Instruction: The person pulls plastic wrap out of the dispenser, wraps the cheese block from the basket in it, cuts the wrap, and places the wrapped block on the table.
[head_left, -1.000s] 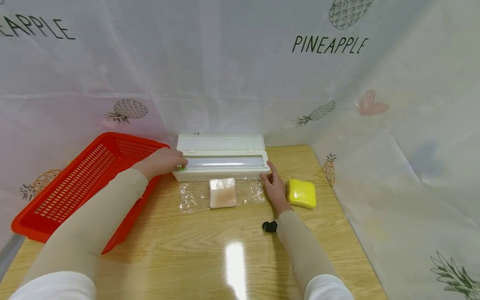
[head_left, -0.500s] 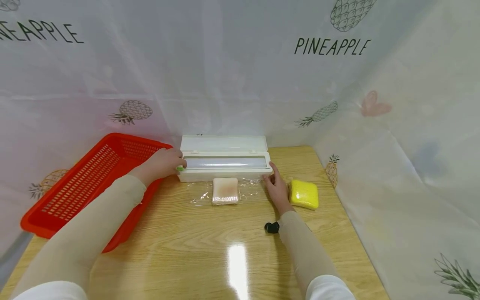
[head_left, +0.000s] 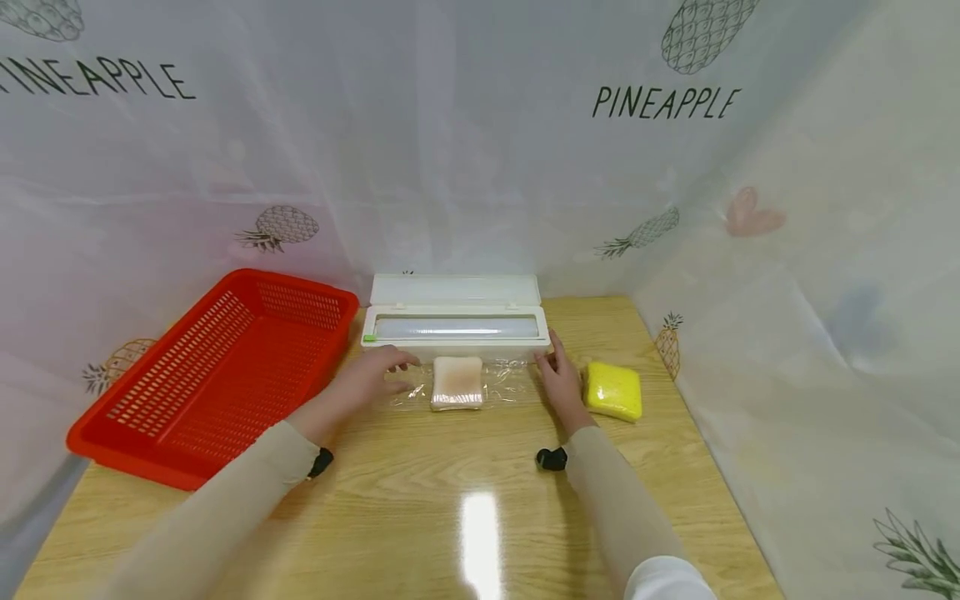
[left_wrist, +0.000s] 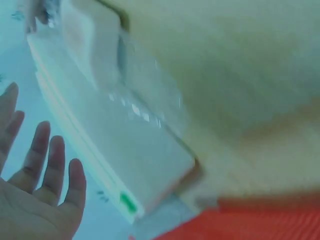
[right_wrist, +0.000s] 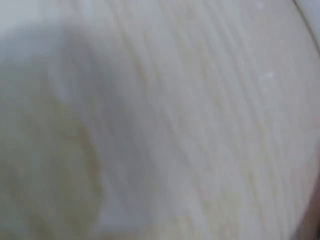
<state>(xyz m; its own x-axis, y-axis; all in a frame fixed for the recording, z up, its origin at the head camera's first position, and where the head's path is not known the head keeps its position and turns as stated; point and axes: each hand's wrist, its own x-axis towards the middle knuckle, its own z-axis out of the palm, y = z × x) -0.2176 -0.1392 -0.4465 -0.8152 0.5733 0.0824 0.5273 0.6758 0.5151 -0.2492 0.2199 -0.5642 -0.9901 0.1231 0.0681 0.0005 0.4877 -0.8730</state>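
Note:
In the head view my left hand (head_left: 367, 382) is over the left end of a strip of cling film (head_left: 502, 383), fingers apart and holding nothing. The left wrist view shows its fingers (left_wrist: 54, 160) spread beside the box. A slice of bread (head_left: 457, 382) lies on the film. Behind it is a white cling film dispenser (head_left: 457, 352), lid (head_left: 456, 289) raised, with the roll (head_left: 453, 327) visible inside and a green slider (head_left: 370, 338) at the left end. My right hand (head_left: 562, 383) holds the dispenser's right front corner, thumb in front and fingers along the side.
A red plastic basket (head_left: 97, 437) stands on the left of the wooden table (head_left: 390, 517). Right of my right hand lies a yellow block in shiny wrapping (head_left: 613, 390). A patterned curtain (head_left: 465, 167) closes off the back and right side.
My left hand has left the dispenser's left end and come forward to the film, uncovering the green slider. My right hand stays at the corner. The head view has shifted slightly.

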